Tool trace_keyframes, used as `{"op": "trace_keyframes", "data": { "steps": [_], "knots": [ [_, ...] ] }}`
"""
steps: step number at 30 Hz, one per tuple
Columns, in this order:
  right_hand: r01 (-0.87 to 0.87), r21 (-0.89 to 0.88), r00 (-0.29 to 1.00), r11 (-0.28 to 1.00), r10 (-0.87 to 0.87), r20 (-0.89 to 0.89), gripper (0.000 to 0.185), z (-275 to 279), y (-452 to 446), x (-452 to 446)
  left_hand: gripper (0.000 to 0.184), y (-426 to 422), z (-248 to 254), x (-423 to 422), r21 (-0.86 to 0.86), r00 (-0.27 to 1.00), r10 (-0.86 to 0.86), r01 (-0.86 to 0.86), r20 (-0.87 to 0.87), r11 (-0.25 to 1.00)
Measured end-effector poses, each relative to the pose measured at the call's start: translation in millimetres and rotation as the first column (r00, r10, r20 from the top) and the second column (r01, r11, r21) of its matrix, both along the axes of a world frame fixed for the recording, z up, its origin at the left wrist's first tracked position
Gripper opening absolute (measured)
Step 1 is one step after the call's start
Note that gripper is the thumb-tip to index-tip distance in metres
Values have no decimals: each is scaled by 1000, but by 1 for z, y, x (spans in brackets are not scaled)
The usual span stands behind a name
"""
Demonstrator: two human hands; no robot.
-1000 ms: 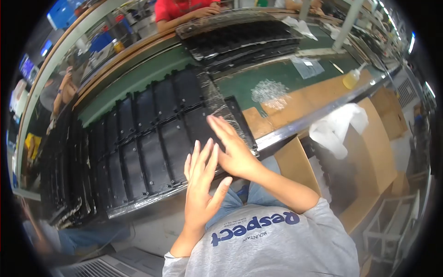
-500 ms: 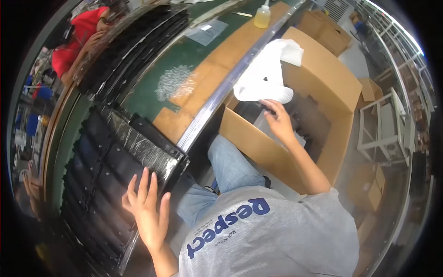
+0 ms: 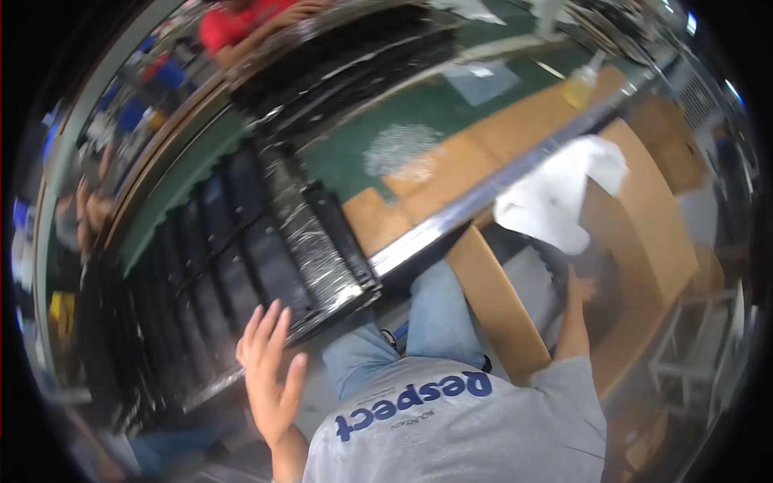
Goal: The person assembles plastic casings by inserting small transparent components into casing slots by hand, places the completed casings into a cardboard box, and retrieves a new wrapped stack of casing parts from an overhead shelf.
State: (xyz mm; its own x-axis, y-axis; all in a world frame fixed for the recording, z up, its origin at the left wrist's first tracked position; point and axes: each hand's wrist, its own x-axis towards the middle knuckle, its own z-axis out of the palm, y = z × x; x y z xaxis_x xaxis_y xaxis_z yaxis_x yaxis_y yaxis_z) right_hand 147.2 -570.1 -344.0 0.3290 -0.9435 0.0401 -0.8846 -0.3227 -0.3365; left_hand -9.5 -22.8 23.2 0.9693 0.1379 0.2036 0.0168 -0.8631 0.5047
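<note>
My left hand is raised with its fingers apart and nothing in it, by the front edge of a stack of ribbed black panels. My right hand reaches down inside an open cardboard box. Motion blurs its fingers, so I cannot make out whether it holds anything. White wrapping material hangs over the box's side above that hand. Beside the hand in the box is a grey flat surface, with dark contents partly hidden.
Small clear pieces lie heaped on the green bench, near flattened cardboard. A metal rail edges the bench. A bottle of yellow liquid stands farther back. Across the bench is a person in a red shirt; a white frame stands right.
My view has swung, shifting the scene rightward. My right hand has moved away from the white material and deeper into the box. My left hand stays raised and open.
</note>
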Motion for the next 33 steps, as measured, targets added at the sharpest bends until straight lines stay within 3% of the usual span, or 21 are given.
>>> {"op": "trace_keyframes", "data": {
  "steps": [4,8,9,10,11,12,13,15,17,18,20,21,23,24,26,30,33],
  "knots": [
    [208,164,978,964,-208,-21,101,-36,-36,12,46,-8,4,8,-26,1000,-16,16,-6,1000],
    [189,181,981,965,-192,3,99,-17,-37,-1,46,-9,3,11,-47,996,-81,83,40,995],
    [134,381,912,915,-263,313,91,-2,-26,-8,46,-10,2,13,-59,993,-99,103,62,993],
    [11,541,739,841,-371,563,82,17,-13,-13,46,-10,2,15,-57,994,-88,91,67,994],
    [-1,541,742,841,-362,564,82,44,3,-18,45,-10,2,17,-82,991,-96,103,88,991],
    [-185,589,629,787,-366,686,83,76,23,-24,43,-10,2,19,-107,989,-101,113,109,988],
    [-370,594,497,714,-388,776,85,106,40,-29,42,-11,2,20,-131,986,-104,121,128,984],
    [-599,427,417,678,-191,888,81,149,71,-36,42,-15,-1,25,-140,983,-135,152,122,978],
    [-750,258,312,609,-18,950,80,184,115,-32,41,-19,-5,29,-139,980,-163,178,117,974],
    [-766,261,311,587,-17,950,80,207,143,-32,41,-22,-9,30,-190,966,-213,239,145,952],
    [-956,147,201,252,203,958,86,253,203,-38,41,-24,-12,28,-239,957,-227,267,181,934],
    [-966,141,187,217,208,960,86,267,227,-39,41,-24,-12,25,-256,954,-225,273,200,927],
    [-951,128,72,-281,203,976,94,285,274,-40,41,-18,-12,17,-281,948,-211,276,240,919],
    [-939,124,60,-320,202,978,94,290,297,-39,41,-13,-12,11,-276,955,-173,239,242,931],
    [-825,110,31,-555,150,988,98,298,342,-37,41,-2,-13,-1,-289,960,-98,175,262,941],
    [-762,64,12,-644,84,996,93,306,412,-33,40,17,-16,-22,-313,960,2,90,281,945],
    [-738,133,33,-661,161,986,89,308,436,-33,40,28,-21,-31,-341,959,35,66,282,938]
  ]
}}
